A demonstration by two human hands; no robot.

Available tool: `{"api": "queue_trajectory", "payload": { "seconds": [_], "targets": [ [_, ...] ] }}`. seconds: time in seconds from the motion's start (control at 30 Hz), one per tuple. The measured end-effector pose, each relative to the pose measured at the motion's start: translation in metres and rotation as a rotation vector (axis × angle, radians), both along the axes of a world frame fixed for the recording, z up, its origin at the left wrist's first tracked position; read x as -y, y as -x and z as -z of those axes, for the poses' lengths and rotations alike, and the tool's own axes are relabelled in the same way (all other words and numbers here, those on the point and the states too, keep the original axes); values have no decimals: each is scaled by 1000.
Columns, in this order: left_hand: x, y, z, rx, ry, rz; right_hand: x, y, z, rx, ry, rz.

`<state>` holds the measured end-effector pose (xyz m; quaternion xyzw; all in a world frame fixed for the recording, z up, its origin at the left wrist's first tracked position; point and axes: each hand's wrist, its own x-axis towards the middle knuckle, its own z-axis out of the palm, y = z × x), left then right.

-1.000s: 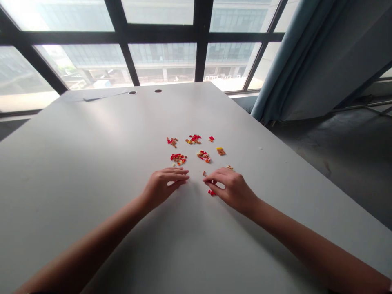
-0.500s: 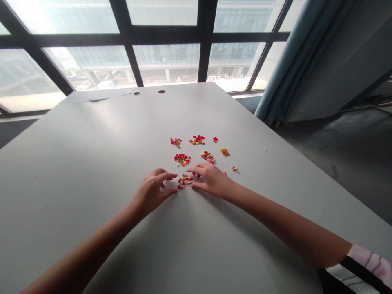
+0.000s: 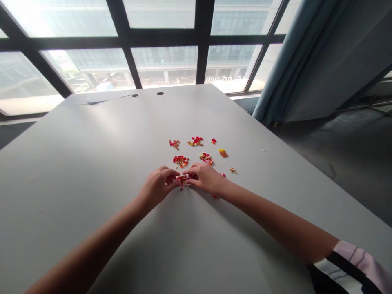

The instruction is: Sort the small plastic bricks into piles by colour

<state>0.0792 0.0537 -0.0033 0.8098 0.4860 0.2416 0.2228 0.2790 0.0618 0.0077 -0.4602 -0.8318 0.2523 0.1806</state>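
My left hand (image 3: pixel 158 185) and my right hand (image 3: pixel 204 177) meet at the middle of a grey table (image 3: pixel 92 163). Their curled fingertips close from both sides on a small cluster of red and orange building bricks (image 3: pixel 182 179). Whether either hand grips a brick or only pushes the cluster I cannot make out. Just beyond the hands lie a red pile (image 3: pixel 180 161) and a mixed red and yellow pile (image 3: pixel 206 157).
Further back lie more small brick groups (image 3: pixel 196 141), a striped yellow piece (image 3: pixel 223 153) and stray bits (image 3: pixel 233 170). Two cable holes (image 3: pixel 134 95) and a paper sheet (image 3: pixel 101 98) mark the far edge. A blue curtain (image 3: pixel 306 53) hangs at the right.
Both hands have drawn together. My right hand slid left across the table, and the loose bricks that lay between the hands are now pinched into one cluster.
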Motion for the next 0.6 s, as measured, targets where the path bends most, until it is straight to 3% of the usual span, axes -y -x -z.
{"api": "queue_trajectory", "payload": {
  "seconds": [0.17,0.37,0.5,0.6],
  "targets": [
    [-12,3,-1,-19,-143,-76,9,-8,-4,2,-13,35],
    [-27,-3,4,-82,-195,-75,20,-22,-11,-18,-63,65],
    [-20,0,0,-44,-200,-60,30,-45,-19,-4,-103,100],
    [-5,7,-5,-5,-89,-16,41,-64,-24,34,-127,140]
  ]
}}
